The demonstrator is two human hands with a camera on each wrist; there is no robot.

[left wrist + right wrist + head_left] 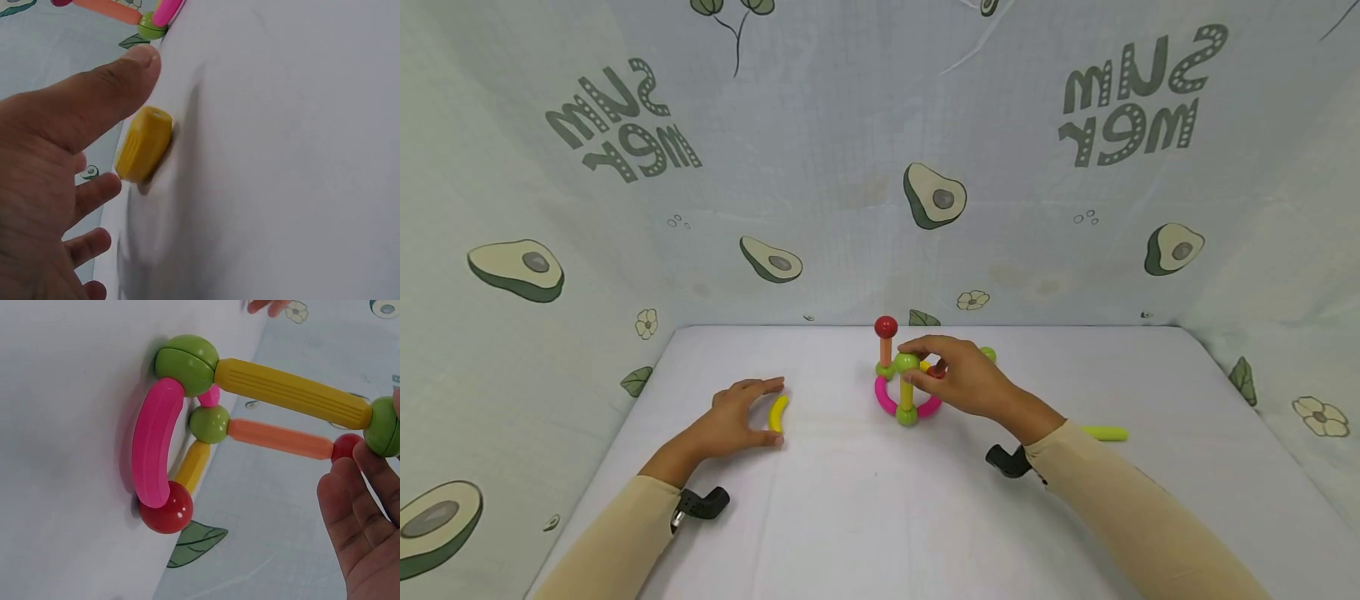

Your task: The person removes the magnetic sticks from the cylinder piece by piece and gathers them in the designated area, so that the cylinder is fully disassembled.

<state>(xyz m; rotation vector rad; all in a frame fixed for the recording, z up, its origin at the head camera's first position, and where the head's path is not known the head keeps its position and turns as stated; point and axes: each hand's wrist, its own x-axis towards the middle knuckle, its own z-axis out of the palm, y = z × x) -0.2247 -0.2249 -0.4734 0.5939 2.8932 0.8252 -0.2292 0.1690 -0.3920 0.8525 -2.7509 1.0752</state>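
My right hand (966, 379) pinches a green ball (906, 363) atop an upright yellow rod (907, 393). This rod rises from another green ball (187, 365) in a toy ring of curved pink pieces (157, 444) and a yellow one, with a red ball (165, 507) on the ring. Farther back on it, an orange rod (886, 352) stands topped by a second red ball (886, 327). My left hand (730, 421) is spread around a short curved yellow piece (778, 414) lying on the table, with thumb and fingers apart from it.
A lime-green stick (1105, 433) lies on the white table (865, 517), partly hidden by the right sleeve (1135, 508). Beyond the right hand shows one more green ball (988, 354). A printed cloth (850, 108) hangs behind and at the sides.
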